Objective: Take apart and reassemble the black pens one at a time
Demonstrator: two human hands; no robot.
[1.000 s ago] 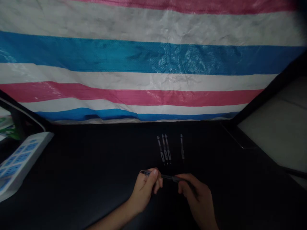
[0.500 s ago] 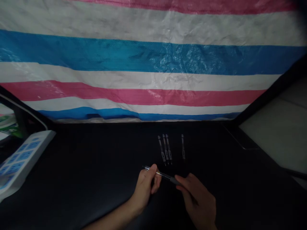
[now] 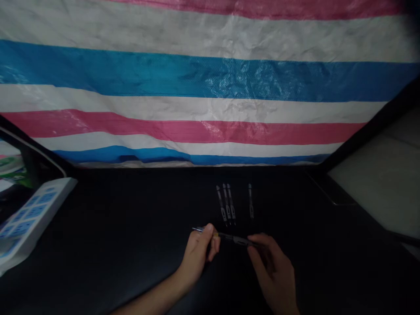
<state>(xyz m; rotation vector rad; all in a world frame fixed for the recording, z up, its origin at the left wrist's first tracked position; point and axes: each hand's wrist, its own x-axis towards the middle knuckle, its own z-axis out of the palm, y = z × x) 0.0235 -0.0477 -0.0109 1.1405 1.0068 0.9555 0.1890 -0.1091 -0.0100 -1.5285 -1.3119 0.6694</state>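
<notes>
The black tabletop [image 3: 114, 227] lay dim under a poor light, backed by a striped tarpaulin; nearest the camera the left hand [image 3: 198, 253] pinched one end of a dark pen [image 3: 231, 237] between thumb and fingers, closed on it, while the right hand [image 3: 272, 269] gripped the other end, its fingers curled narrowly about the barrel; the pen hung level between the two hands, just above the table, and a pale band showed on it just right of the left fingers, perhaps a joint, though the gloom forbade certainty; just beyond the fingertips three pens [image 3: 226, 204] lay side by side, touching or nearly so, and a single pen [image 3: 250, 201] lay a little to their right, apart from them; well to the left of the left hand sat a white box with blue squares [image 3: 26, 218]; farthest back hung the tarpaulin [image 3: 210, 87]. The risks, as judged: a small part slipping from the fingers would vanish against the black surface; a jerk of either hand forward might scatter the laid row, it being so close.
</notes>
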